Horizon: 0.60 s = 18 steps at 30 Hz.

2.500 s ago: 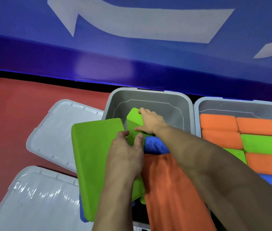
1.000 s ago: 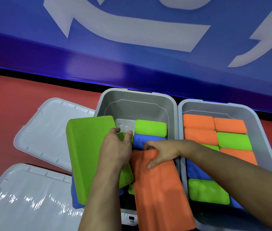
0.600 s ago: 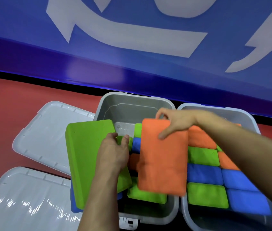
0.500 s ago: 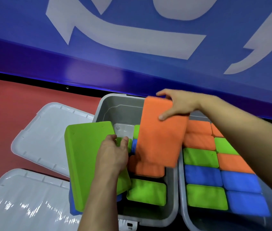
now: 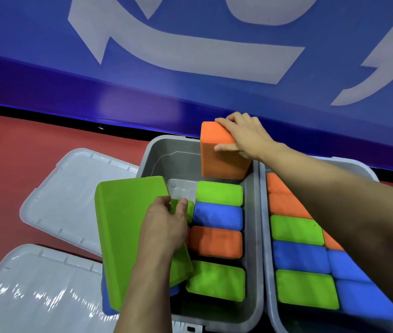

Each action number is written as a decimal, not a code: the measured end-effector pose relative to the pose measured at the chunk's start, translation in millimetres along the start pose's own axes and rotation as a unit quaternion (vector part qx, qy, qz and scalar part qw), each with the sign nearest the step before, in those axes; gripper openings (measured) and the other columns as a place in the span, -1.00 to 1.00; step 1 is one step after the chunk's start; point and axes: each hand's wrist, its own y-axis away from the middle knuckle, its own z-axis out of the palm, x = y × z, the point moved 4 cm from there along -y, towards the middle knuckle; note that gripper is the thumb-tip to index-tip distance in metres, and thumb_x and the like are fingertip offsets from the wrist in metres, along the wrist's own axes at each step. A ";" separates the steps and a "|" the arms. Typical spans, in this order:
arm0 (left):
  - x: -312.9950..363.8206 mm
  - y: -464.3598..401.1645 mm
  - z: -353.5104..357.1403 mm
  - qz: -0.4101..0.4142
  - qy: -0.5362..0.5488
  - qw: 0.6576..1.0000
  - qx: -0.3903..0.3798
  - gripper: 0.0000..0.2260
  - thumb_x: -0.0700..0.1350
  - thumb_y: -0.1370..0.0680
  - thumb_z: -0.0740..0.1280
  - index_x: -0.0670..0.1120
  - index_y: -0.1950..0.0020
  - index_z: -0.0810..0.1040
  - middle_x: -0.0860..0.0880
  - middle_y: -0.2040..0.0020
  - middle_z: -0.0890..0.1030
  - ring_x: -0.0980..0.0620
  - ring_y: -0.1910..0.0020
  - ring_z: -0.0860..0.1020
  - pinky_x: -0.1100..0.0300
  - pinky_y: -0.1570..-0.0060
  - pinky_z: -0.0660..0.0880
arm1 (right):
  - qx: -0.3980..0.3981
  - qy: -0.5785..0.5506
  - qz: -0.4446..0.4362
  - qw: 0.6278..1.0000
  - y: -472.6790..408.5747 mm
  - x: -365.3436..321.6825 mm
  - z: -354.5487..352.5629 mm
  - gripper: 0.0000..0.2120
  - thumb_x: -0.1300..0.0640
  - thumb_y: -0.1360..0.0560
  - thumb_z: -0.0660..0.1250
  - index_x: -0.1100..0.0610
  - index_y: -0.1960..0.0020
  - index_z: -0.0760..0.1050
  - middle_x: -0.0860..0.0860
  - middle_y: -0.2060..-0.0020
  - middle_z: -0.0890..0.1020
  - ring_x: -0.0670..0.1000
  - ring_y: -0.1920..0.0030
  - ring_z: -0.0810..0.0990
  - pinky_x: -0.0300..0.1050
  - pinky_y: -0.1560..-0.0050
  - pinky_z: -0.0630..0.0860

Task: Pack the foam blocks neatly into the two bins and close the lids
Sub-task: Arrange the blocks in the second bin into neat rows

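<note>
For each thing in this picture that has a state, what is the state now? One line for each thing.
left bin: open, partly filled with blocks
right bin: open, top layer full
two lids: off, lying left of the bins
orange block: upright, held at the left bin's far end
big green block: tilted over the left bin's left side
right hand: grips orange block
left hand: holds big green block
</note>
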 end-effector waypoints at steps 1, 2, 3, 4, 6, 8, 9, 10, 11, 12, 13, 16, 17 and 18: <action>-0.3 -0.4 0.0 0.000 0.000 1.000 0.000 -0.51 0.08 -0.65 0.31 -0.19 -0.48 0.43 -0.17 -0.38 0.56 -0.12 -0.35 0.53 0.10 -0.31 0.41 | -0.013 -0.001 0.001 1.000 0.1 1.3 11.6 -0.15 -0.48 -0.47 0.19 -0.04 -0.60 0.16 0.10 -0.38 0.40 0.16 -0.27 0.40 0.12 -0.29 0.32; -0.6 -0.7 0.3 0.000 0.000 1.000 -0.001 -0.51 0.08 -0.65 0.31 -0.19 -0.48 0.43 -0.17 -0.38 0.56 -0.12 -0.35 0.53 0.11 -0.30 0.41 | -0.026 -0.004 0.005 1.000 0.7 2.5 23.3 -0.15 -0.47 -0.48 0.19 -0.03 -0.61 0.15 0.10 -0.38 0.41 0.17 -0.28 0.40 0.13 -0.29 0.33; -0.7 -1.0 0.5 0.001 0.000 1.000 0.000 -0.51 0.08 -0.65 0.31 -0.19 -0.48 0.43 -0.17 -0.38 0.56 -0.12 -0.34 0.53 0.11 -0.30 0.41 | -0.036 -0.007 0.009 0.999 1.8 3.7 34.6 -0.15 -0.46 -0.49 0.19 -0.03 -0.61 0.13 0.11 -0.39 0.40 0.18 -0.27 0.40 0.14 -0.28 0.33; -0.8 -1.3 0.7 0.002 0.000 1.000 0.000 -0.50 0.08 -0.65 0.31 -0.19 -0.48 0.43 -0.17 -0.38 0.56 -0.12 -0.35 0.53 0.11 -0.30 0.41 | -0.045 -0.010 0.013 0.999 3.2 4.4 45.2 -0.16 -0.45 -0.50 0.19 -0.05 -0.62 0.11 0.11 -0.39 0.40 0.18 -0.27 0.40 0.14 -0.28 0.34; -0.8 -2.0 1.5 0.006 -0.001 1.000 -0.001 -0.50 0.08 -0.65 0.31 -0.20 -0.48 0.43 -0.17 -0.38 0.56 -0.12 -0.35 0.53 0.10 -0.32 0.42 | -0.067 -0.016 0.012 0.998 6.4 4.7 65.9 -0.21 -0.42 -0.52 0.20 -0.15 -0.63 0.04 0.11 -0.38 0.40 0.20 -0.25 0.41 0.14 -0.30 0.32; -1.0 -2.7 2.9 0.010 -0.002 1.000 -0.003 -0.50 0.08 -0.64 0.31 -0.19 -0.48 0.43 -0.18 -0.38 0.56 -0.13 -0.35 0.53 0.07 -0.35 0.44 | -0.103 -0.014 0.011 0.994 11.4 4.2 87.5 -0.24 -0.39 -0.54 0.21 -0.25 -0.62 -0.02 0.11 -0.39 0.37 0.22 -0.29 0.41 0.14 -0.35 0.28; -1.3 -3.3 3.4 0.013 -0.001 1.000 -0.003 -0.50 0.08 -0.64 0.32 -0.18 -0.48 0.43 -0.18 -0.38 0.56 -0.13 -0.34 0.53 0.05 -0.35 0.44 | -0.123 -0.014 0.017 0.992 14.4 3.8 98.9 -0.25 -0.36 -0.55 0.22 -0.28 -0.62 -0.04 0.11 -0.41 0.35 0.22 -0.32 0.39 0.14 -0.37 0.25; -1.7 -3.8 3.8 0.014 0.001 1.000 -0.002 -0.50 0.09 -0.64 0.32 -0.18 -0.48 0.43 -0.18 -0.38 0.56 -0.12 -0.34 0.54 0.03 -0.35 0.45 | -0.139 -0.018 0.028 0.990 17.3 2.9 110.1 -0.26 -0.33 -0.56 0.23 -0.30 -0.62 -0.06 0.11 -0.43 0.34 0.23 -0.35 0.38 0.14 -0.39 0.23; -2.1 -4.1 4.0 0.015 0.001 1.000 -0.002 -0.50 0.09 -0.63 0.32 -0.17 -0.48 0.43 -0.18 -0.38 0.56 -0.12 -0.34 0.54 0.02 -0.35 0.45 | -0.147 -0.022 0.038 0.988 19.6 1.9 121.2 -0.27 -0.30 -0.58 0.24 -0.30 -0.62 -0.07 0.12 -0.45 0.32 0.23 -0.38 0.36 0.14 -0.41 0.21; -2.4 -4.4 4.4 0.015 0.001 1.000 -0.001 -0.50 0.10 -0.63 0.32 -0.17 -0.48 0.43 -0.18 -0.37 0.56 -0.12 -0.34 0.54 0.01 -0.35 0.45 | -0.150 -0.025 0.045 0.987 21.0 0.4 131.5 -0.28 -0.28 -0.59 0.23 -0.30 -0.62 -0.08 0.13 -0.48 0.30 0.23 -0.43 0.33 0.15 -0.43 0.20; -2.4 -4.3 4.8 0.016 0.001 1.000 0.000 -0.50 0.10 -0.63 0.32 -0.16 -0.48 0.43 -0.18 -0.37 0.56 -0.13 -0.34 0.54 0.01 -0.35 0.45 | -0.152 -0.027 0.047 0.987 21.5 -1.7 140.9 -0.30 -0.26 -0.61 0.21 -0.29 -0.62 -0.09 0.14 -0.50 0.27 0.22 -0.47 0.28 0.16 -0.47 0.18; -2.3 -4.7 6.0 0.021 -0.005 1.000 0.003 -0.50 0.10 -0.63 0.32 -0.16 -0.47 0.44 -0.19 -0.36 0.57 -0.13 -0.33 0.54 0.02 -0.34 0.45 | -0.169 -0.032 0.051 0.984 18.8 -9.8 160.6 -0.40 -0.26 -0.67 0.04 -0.27 -0.63 -0.13 0.17 -0.57 0.18 0.23 -0.58 0.10 0.19 -0.56 0.05; -2.0 -5.0 6.2 0.023 -0.005 1.000 0.003 -0.50 0.10 -0.63 0.32 -0.16 -0.47 0.44 -0.19 -0.36 0.57 -0.13 -0.33 0.54 0.01 -0.34 0.45 | -0.172 -0.035 0.055 0.983 17.1 -12.6 163.8 -0.42 -0.26 -0.68 -0.02 -0.26 -0.63 -0.14 0.16 -0.59 0.14 0.23 -0.59 0.05 0.18 -0.57 -0.01; -2.2 -5.8 6.4 0.023 -0.003 1.000 0.002 -0.50 0.10 -0.63 0.32 -0.16 -0.47 0.44 -0.19 -0.36 0.57 -0.13 -0.33 0.55 0.01 -0.34 0.46 | -0.172 -0.035 0.058 0.983 15.1 -15.0 166.0 -0.43 -0.25 -0.68 -0.05 -0.26 -0.63 -0.15 0.16 -0.61 0.10 0.22 -0.61 0.00 0.18 -0.58 -0.06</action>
